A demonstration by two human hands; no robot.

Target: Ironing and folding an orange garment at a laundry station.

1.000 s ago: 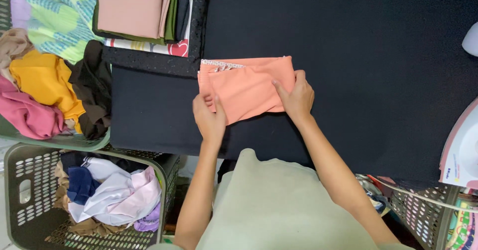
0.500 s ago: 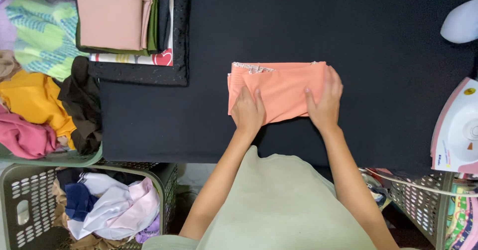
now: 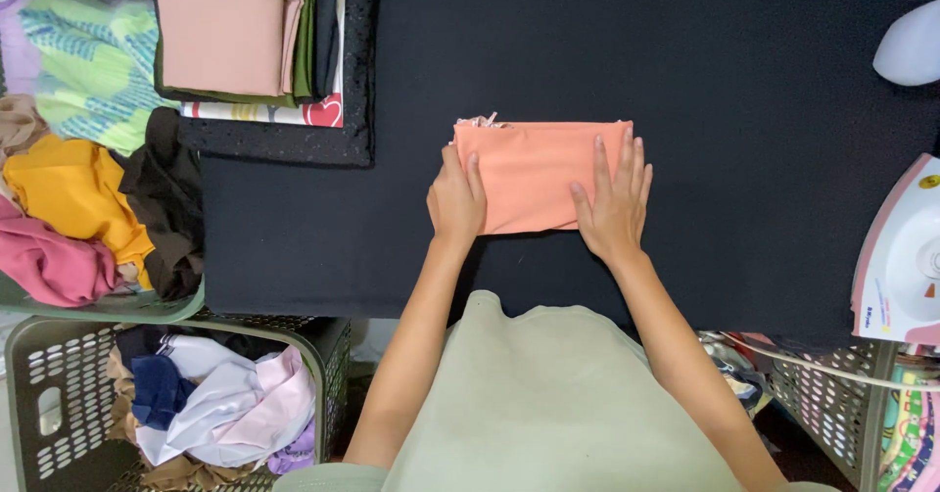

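Note:
A folded orange cloth lies flat on the black ironing surface. My left hand rests on the cloth's left edge, fingers together and pressing down. My right hand lies flat on its right part with fingers spread. Neither hand grips the cloth; both press it from above. A small frilly bit sticks out at the cloth's top left corner.
A stack of folded cloths sits at the top left on a black mat. Loose yellow, pink and brown clothes pile at the left. A grey laundry basket holds garments below. An iron stands at the right edge.
The view has shifted, so the cloth sits nearer the middle. My right hand has flattened with fingers spread on the cloth; my left hand has moved to its left edge.

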